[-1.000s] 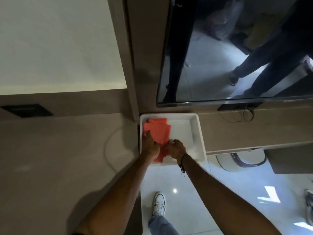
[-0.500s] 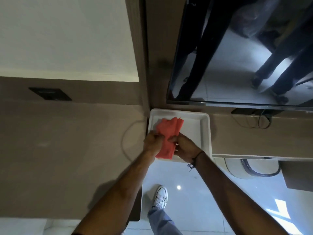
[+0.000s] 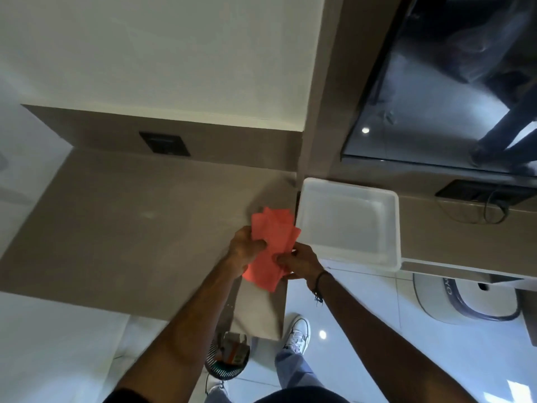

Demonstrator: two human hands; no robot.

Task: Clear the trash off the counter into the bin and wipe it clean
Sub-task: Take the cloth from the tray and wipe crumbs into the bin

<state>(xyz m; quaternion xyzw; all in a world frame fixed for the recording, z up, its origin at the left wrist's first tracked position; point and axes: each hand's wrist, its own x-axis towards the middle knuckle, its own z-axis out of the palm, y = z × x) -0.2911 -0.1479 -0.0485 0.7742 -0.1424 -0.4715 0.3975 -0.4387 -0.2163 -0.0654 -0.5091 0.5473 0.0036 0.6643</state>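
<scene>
L hand (image 3: 245, 248) & R hand (image 3: 299, 261) close together, fingers pinched, forearms extended.

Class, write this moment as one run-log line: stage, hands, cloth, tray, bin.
stage: cloth ready | hands: left hand and right hand grip red cloth | cloth: above counter | tray: empty | bin: holds trash

There are two hands (image 3: 247, 248), one red cloth (image 3: 270, 245), one white tray (image 3: 389, 257), one bin (image 3: 225, 365), and two wall sockets (image 3: 164, 143).
</scene>
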